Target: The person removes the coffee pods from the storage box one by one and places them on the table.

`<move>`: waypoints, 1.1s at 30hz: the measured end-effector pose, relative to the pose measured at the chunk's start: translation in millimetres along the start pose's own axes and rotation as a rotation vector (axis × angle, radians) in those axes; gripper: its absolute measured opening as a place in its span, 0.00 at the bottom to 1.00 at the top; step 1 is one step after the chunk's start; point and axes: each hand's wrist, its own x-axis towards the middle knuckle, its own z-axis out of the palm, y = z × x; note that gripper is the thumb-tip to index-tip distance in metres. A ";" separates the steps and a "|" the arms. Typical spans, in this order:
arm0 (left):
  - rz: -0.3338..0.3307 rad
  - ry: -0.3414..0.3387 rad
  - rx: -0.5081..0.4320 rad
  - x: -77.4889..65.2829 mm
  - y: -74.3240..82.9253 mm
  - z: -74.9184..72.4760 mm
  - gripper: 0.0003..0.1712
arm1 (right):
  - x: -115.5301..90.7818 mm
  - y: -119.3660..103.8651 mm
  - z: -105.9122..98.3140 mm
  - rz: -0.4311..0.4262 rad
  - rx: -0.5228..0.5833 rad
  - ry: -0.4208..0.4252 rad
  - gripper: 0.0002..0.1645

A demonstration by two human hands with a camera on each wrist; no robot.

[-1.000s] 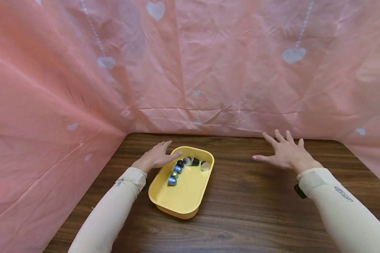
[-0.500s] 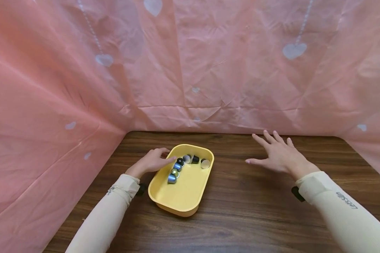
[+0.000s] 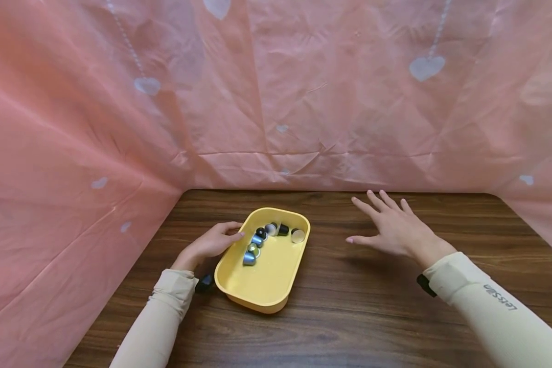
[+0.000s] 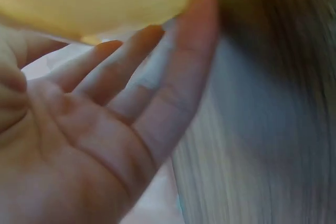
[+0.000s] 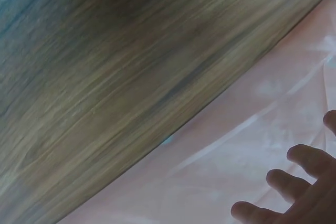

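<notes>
A yellow tray with rounded corners rests on the table. Inside lie several coffee capsules: a blue one, a gold-green one, and black ones towards the far end. My left hand holds the tray's left side, thumb at the rim and fingers outside. In the left wrist view, the fingers reach up against the yellow wall, while the thumb is partly hidden. To the right of the tray, my right hand hovers over the table with spread fingers, touching nothing.
The dark wood table extends on both sides of the tray. A pink curtain with pale hearts hangs along its back and left side. A black wrist device sits under the left cuff, close to the tray.
My left hand has come down from above the tray onto its left side. The right hand has drifted left towards the tray, fingers still spread. The capsules have stayed in place.
</notes>
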 end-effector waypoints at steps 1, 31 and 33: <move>0.002 -0.010 -0.016 -1.2 -0.6 -0.4 0.28 | 0.1 -1.1 0.9 -0.006 0.001 0.004 0.65; -0.149 -0.127 -0.388 -48.4 -5.3 -12.3 0.37 | -5.3 -44.9 14.1 -0.131 0.236 0.114 0.59; -0.164 -0.126 -0.404 -51.5 -6.1 -13.3 0.38 | -6.8 -48.6 14.3 -0.126 0.270 0.118 0.59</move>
